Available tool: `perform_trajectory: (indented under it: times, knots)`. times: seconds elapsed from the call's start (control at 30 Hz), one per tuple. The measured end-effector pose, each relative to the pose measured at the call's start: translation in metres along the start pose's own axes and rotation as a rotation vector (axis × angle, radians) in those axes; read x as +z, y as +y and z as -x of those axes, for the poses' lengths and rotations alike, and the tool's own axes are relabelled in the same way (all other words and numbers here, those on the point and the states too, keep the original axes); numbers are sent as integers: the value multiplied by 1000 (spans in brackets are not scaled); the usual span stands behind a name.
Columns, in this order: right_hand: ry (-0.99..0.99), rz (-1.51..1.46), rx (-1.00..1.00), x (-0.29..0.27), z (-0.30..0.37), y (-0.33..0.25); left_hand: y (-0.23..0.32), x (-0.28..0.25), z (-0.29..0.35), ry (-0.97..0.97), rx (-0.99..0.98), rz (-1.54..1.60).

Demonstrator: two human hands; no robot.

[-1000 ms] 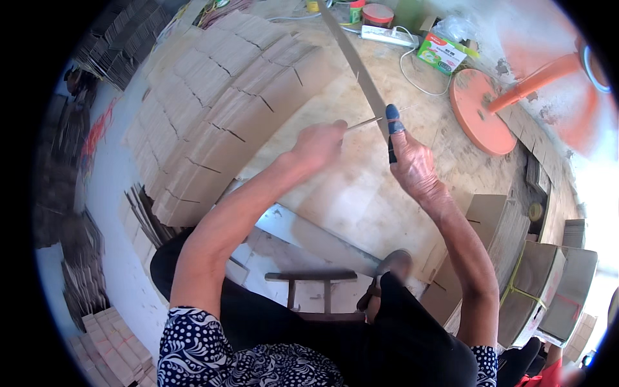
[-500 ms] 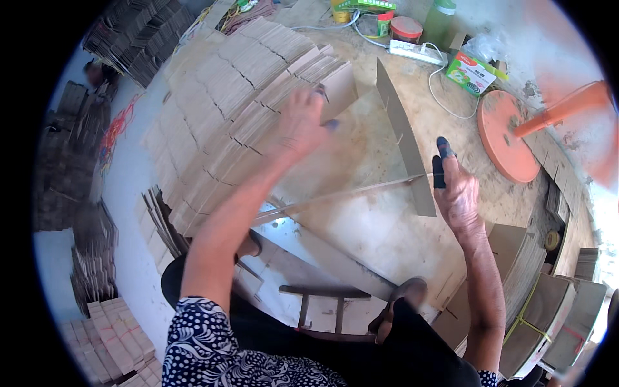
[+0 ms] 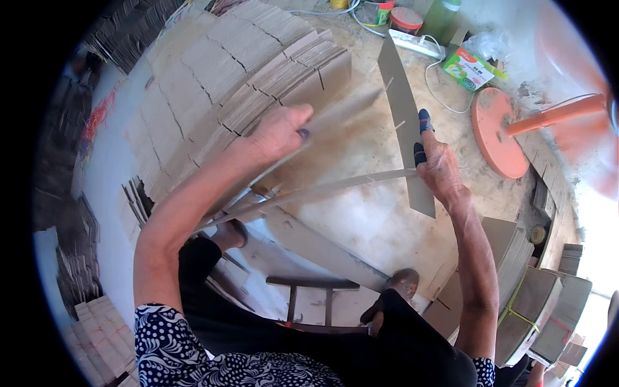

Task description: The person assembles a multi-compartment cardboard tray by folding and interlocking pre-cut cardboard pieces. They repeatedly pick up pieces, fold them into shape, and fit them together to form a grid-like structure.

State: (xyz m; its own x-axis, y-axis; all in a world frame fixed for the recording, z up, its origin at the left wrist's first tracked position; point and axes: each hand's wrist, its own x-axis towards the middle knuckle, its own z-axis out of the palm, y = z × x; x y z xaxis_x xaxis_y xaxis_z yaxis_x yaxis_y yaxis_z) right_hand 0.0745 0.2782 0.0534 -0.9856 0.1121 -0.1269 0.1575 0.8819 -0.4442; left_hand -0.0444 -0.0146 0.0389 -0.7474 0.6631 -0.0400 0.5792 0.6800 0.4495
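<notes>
My right hand [image 3: 441, 166], with dark covers on two fingers, is closed on the edge of a slotted cardboard strip [image 3: 401, 106] standing on the worktable. A second cardboard strip [image 3: 309, 189] meets it near that hand and runs back toward my lap, seemingly set in a slot. My left hand [image 3: 280, 131] is closed on another cardboard strip [image 3: 345, 113], smeared by motion, just right of the stacked strips. Those stacks of cardboard strips [image 3: 219, 71] stand in tight rows on the table's left side.
An orange fan base [image 3: 500, 132] stands at the right, beside a green-and-white box [image 3: 469, 66]. A white power strip [image 3: 416, 44], jars and a green bottle [image 3: 441, 19] line the back. Tied cardboard bundles [image 3: 529, 309] lie at lower right; a wooden stool [image 3: 311, 284] is below.
My left hand has come back from the stacks, closed with a strip in it. My right hand has moved slightly left and now grips the standing slotted strip.
</notes>
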Motion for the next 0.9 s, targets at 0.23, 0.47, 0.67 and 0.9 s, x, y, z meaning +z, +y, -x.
perform_trajectory:
  times: [0.23,0.47,0.67,0.9]
  knots:
    - [82,108,-161,-16,24,-8,29,47,13,-83,134,12]
    - [143,60,-222,-25,55,1,56,63,8,28,92,-55]
    - [131,-21,-235,-18,79,-1,89,78,-20,105,136,89]
    - [-11,-14,-34,25,55,32,114,72,-29,-152,22,68]
